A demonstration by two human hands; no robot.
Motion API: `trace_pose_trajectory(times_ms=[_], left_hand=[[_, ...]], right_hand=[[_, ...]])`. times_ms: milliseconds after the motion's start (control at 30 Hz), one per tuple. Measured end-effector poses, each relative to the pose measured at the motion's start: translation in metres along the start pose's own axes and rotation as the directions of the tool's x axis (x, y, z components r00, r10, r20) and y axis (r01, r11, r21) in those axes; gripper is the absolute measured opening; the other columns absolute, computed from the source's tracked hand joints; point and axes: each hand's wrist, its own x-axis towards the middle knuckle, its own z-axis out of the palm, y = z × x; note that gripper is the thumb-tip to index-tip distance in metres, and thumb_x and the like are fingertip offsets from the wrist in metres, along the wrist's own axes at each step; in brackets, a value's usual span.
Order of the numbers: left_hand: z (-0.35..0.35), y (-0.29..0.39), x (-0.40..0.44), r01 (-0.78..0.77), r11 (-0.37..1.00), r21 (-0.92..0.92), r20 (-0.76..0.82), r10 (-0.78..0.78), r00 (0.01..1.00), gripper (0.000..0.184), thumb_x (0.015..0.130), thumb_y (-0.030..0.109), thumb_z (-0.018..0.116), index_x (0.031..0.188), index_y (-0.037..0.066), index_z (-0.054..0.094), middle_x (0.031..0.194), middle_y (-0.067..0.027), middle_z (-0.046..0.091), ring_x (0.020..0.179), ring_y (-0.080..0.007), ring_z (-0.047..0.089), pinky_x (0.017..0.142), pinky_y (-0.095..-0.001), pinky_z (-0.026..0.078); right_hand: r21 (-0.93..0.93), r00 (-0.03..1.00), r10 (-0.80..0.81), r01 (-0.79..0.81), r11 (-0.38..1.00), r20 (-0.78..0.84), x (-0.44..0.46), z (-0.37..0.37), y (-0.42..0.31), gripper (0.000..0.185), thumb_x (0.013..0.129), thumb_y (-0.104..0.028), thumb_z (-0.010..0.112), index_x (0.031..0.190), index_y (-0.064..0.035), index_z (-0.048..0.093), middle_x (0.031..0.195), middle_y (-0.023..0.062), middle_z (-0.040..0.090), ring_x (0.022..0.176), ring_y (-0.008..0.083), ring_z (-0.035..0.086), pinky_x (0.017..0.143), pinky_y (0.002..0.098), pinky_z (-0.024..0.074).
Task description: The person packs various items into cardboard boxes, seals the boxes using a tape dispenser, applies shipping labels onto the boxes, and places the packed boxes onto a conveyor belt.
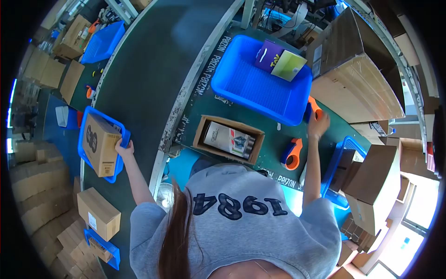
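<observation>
My left hand [124,148] is closed around the near rim of a small blue basket [121,166] on the dark conveyor belt. A brown carton [101,148] with dark round print leans inside that basket. On the green bench, my right hand [319,124] has its fingers closed at an orange and blue tape dispenser [315,110], beside a large blue basket [265,100]. In front of my body an open brown carton [199,131] holds a light printed package [227,138] with a metallic-looking end. A second orange tape dispenser [292,156] lies to its right.
The large basket holds a purple and a yellow-green package [289,65]. Big open cartons [348,83] stand at the right, with another blue basket [335,169] below. Along the belt sit a carton [98,214] and a small blue basket [114,258]. A metal rail [179,104] separates belt and bench.
</observation>
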Motion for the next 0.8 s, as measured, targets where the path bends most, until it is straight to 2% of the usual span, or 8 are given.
trace_pose_trajectory(times_ms=[67,200,300,367,433,500,600,800], left_hand=[[-0.010,0.008,0.009,-0.082,0.996,0.019,0.012,0.082,0.997,0.056,0.076,0.017,0.064,0.123,0.005,0.035,0.119,-0.0211,0.043,0.091,-0.0287,0.053,0.077,-0.0389,0.050],[-0.031,0.011,0.020,-0.201,0.979,0.035,0.037,0.200,0.979,0.046,0.075,0.013,0.063,0.114,0.005,0.042,0.115,-0.0196,0.046,0.091,-0.0294,0.052,0.079,-0.0414,0.049],[-0.052,0.013,0.023,-0.274,0.962,0.007,0.066,0.273,0.960,0.038,0.073,0.010,0.062,0.108,0.004,0.047,0.111,-0.0184,0.048,0.092,-0.0299,0.052,0.081,-0.0433,0.048],[-0.066,0.014,0.013,-0.300,0.954,-0.023,0.059,0.301,0.952,0.033,0.073,0.008,0.062,0.103,0.004,0.050,0.109,-0.0176,0.049,0.092,-0.0302,0.051,0.082,-0.0445,0.048],[-0.084,0.015,-0.008,-0.315,0.948,-0.051,0.038,0.317,0.948,0.028,0.072,0.005,0.061,0.099,0.004,0.053,0.106,-0.0169,0.051,0.092,-0.0306,0.051,0.083,-0.0458,0.047],[-0.101,0.006,-0.028,-0.311,0.948,-0.066,0.026,0.313,0.949,0.024,0.071,0.003,0.061,0.095,0.004,0.057,0.104,-0.0161,0.052,0.092,-0.0309,0.050,0.084,-0.0470,0.046],[-0.119,0.007,-0.070,-0.245,0.967,-0.069,0.059,0.250,0.967,0.022,0.070,0.001,0.061,0.092,-0.001,0.055,0.106,-0.0174,0.048,0.093,-0.0336,0.047,0.089,-0.0500,0.045],[-0.137,0.021,-0.142,-0.180,0.983,-0.024,0.220,0.181,0.959,0.023,0.073,-0.006,0.057,0.096,-0.006,0.054,0.108,-0.0188,0.051,0.095,-0.0281,0.050,0.096,-0.0457,0.044]], right_hand=[[0.149,0.962,-0.242,0.259,0.954,-0.127,0.043,0.030,-0.048,0.041,0.078,-0.021,0.067,0.112,0.0002,0.057,0.117,0.0189,0.055,0.108,0.0347,0.051,0.094,0.0433,0.0421],[-0.265,0.862,-0.495,0.454,0.850,-0.110,0.112,0.106,-0.106,0.065,0.074,-0.031,0.067,0.129,-0.0032,0.047,0.129,0.0189,0.048,0.115,0.0374,0.047,0.098,0.0428,0.0395],[-0.257,0.861,-0.495,0.507,0.823,0.117,0.124,0.105,-0.111,0.072,0.073,-0.034,0.067,0.134,-0.0060,0.042,0.126,0.0174,0.051,0.111,0.0350,0.051,0.094,0.0431,0.0420],[-0.456,0.870,-0.342,0.481,0.749,0.355,0.118,0.066,-0.112,0.044,0.078,-0.042,0.062,0.109,-0.0105,0.065,0.106,0.0100,0.066,0.098,0.0282,0.061,0.078,0.0427,0.0486],[0.025,0.907,-0.342,0.347,0.938,0.246,0.102,0.069,-0.067,0.048,0.076,-0.050,0.066,0.098,-0.0082,0.069,0.089,0.0097,0.069,0.077,0.0293,0.063,0.065,0.0378,0.0497],[0.075,0.952,-0.156,0.141,0.987,0.262,0.080,0.031,-0.027,0.050,0.080,-0.051,0.065,0.095,-0.0027,0.068,0.085,0.0155,0.069,0.064,0.0250,0.062,0.054,0.0328,0.0480],[0.650,0.925,0.047,-0.300,0.698,0.376,0.024,0.006,0.017,0.050,0.085,-0.041,0.066,0.109,0.0031,0.063,0.095,0.0130,0.068,0.074,0.0201,0.065,0.062,0.0266,0.0531],[0.647,0.976,0.143,-0.214,0.731,0.162,-0.021,0.061,0.063,0.048,0.087,-0.036,0.065,0.112,0.0039,0.060,0.099,0.0128,0.065,0.080,0.0184,0.063,0.070,0.0255,0.0522]])
